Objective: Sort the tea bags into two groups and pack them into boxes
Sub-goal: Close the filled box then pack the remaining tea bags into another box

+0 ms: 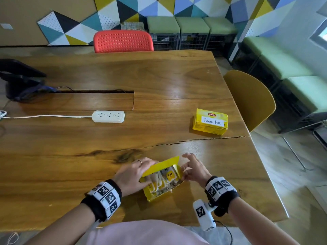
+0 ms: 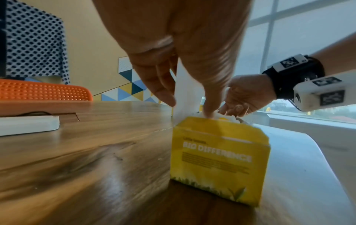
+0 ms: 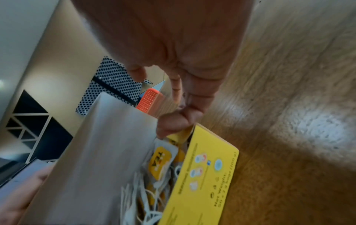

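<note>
An open yellow tea box [image 1: 160, 191] stands near the table's front edge, packed with several tea bags [image 1: 168, 176] with yellow tags. My left hand [image 1: 136, 171] pinches its raised lid [image 1: 161, 165], fingers behind it and thumb [image 2: 210, 106] in front. My right hand [image 1: 188, 171] is at the box's right end, with the thumb [image 3: 172, 124] tucked on the end edge and the fingers curled above. In the right wrist view the tea bags [image 3: 163, 161] show between the pale inner lid [image 3: 100, 152] and the box side [image 3: 204, 175]. A second yellow box [image 1: 210, 122], labelled Green Tea, sits shut at the far right.
A white power strip [image 1: 108, 116] with its cord lies mid-table to the left. A dark device [image 1: 19, 80] is at the far left. A red chair [image 1: 123, 41] and a yellow chair [image 1: 249, 101] stand at the table's [image 1: 159, 82] far and right sides.
</note>
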`<move>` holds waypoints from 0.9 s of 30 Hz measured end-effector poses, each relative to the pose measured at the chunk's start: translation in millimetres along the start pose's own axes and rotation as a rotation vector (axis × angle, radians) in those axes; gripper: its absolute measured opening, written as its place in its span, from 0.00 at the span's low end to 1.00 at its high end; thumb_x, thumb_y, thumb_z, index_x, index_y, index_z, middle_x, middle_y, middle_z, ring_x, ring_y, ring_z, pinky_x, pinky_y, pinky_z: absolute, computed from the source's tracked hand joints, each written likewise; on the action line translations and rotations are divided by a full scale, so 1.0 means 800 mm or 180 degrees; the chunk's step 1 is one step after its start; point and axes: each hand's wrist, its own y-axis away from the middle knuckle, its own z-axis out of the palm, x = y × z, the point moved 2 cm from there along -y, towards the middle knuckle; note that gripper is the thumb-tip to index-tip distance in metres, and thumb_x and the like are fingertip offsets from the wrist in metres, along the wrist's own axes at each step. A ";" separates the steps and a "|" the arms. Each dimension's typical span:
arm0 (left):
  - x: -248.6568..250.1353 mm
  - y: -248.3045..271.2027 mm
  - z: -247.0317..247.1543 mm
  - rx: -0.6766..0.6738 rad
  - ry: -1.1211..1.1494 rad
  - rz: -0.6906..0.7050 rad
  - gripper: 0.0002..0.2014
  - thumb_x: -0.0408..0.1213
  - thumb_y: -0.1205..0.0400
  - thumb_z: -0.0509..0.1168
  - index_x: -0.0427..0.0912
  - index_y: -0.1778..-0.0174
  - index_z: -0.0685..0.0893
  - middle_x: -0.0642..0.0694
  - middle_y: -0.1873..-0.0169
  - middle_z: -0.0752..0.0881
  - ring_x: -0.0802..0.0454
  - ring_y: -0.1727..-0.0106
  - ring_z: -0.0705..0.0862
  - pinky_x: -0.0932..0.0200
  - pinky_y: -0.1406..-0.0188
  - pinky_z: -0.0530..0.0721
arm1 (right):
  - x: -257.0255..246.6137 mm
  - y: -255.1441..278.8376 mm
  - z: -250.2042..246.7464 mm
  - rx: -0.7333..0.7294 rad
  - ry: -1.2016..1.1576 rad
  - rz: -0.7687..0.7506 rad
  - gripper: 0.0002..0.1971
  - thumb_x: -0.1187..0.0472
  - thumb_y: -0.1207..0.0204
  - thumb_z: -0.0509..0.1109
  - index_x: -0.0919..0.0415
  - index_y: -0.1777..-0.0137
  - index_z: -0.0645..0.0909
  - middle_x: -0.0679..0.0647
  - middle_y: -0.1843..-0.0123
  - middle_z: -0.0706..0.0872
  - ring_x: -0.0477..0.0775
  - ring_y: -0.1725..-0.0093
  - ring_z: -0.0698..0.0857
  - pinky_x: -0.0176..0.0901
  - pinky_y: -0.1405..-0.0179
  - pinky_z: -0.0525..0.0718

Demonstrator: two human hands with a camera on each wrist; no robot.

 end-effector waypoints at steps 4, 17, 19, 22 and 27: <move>0.004 0.010 0.010 0.0140 -0.0231 0.0428 0.28 0.64 0.22 0.61 0.52 0.30 0.79 0.55 0.38 0.82 0.59 0.45 0.82 0.61 0.56 0.83 | -0.001 0.011 0.008 -0.0378 0.0583 -0.0212 0.17 0.45 0.19 0.65 0.52 0.36 0.75 0.58 0.56 0.83 0.55 0.72 0.83 0.44 0.73 0.83; -0.027 0.027 0.046 0.0033 -0.0106 0.0217 0.27 0.65 0.21 0.59 0.57 0.30 0.79 0.52 0.27 0.77 0.46 0.26 0.75 0.38 0.30 0.74 | 0.005 0.015 0.010 -0.0637 0.2145 -0.0998 0.21 0.61 0.37 0.84 0.39 0.48 0.86 0.49 0.43 0.81 0.45 0.60 0.83 0.37 0.55 0.87; -0.031 0.029 0.052 -0.0118 -0.0265 0.0339 0.25 0.64 0.20 0.58 0.62 0.27 0.76 0.53 0.23 0.72 0.46 0.22 0.70 0.37 0.27 0.67 | 0.005 0.016 0.012 -0.0628 0.2449 -0.1190 0.17 0.61 0.35 0.83 0.43 0.48 0.88 0.48 0.46 0.78 0.41 0.62 0.81 0.30 0.57 0.84; -0.035 0.031 0.064 -0.0224 -0.0459 0.0461 0.25 0.64 0.18 0.54 0.66 0.24 0.69 0.52 0.20 0.66 0.44 0.19 0.64 0.40 0.28 0.66 | 0.008 0.016 0.014 -0.0605 0.2566 -0.1398 0.15 0.62 0.35 0.82 0.51 0.48 0.89 0.45 0.50 0.76 0.41 0.67 0.79 0.26 0.61 0.80; -0.032 0.027 0.062 -0.0046 -0.0280 0.0407 0.31 0.62 0.20 0.58 0.57 0.21 0.66 0.51 0.23 0.70 0.45 0.21 0.67 0.37 0.28 0.71 | 0.002 0.019 0.015 -0.0507 0.2447 -0.1364 0.15 0.59 0.37 0.83 0.45 0.52 0.85 0.46 0.54 0.82 0.41 0.65 0.81 0.33 0.61 0.85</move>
